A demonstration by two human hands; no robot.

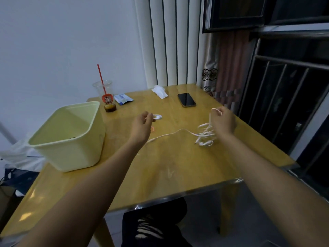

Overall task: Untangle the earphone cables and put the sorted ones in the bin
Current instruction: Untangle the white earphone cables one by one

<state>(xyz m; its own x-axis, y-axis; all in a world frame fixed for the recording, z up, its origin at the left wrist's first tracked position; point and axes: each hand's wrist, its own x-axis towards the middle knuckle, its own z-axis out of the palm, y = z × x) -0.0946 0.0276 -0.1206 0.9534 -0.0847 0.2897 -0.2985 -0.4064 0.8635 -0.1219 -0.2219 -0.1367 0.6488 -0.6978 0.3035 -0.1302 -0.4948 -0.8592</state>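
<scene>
Your right hand (223, 122) grips the tangled cables (204, 135), left hand (142, 124) pinches an earbud (158, 117); pulling apart could tighten knots.

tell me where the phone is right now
In the head view the phone lies flat on the table at its far right, beyond the right hand and right of the crumpled tissue.
</scene>
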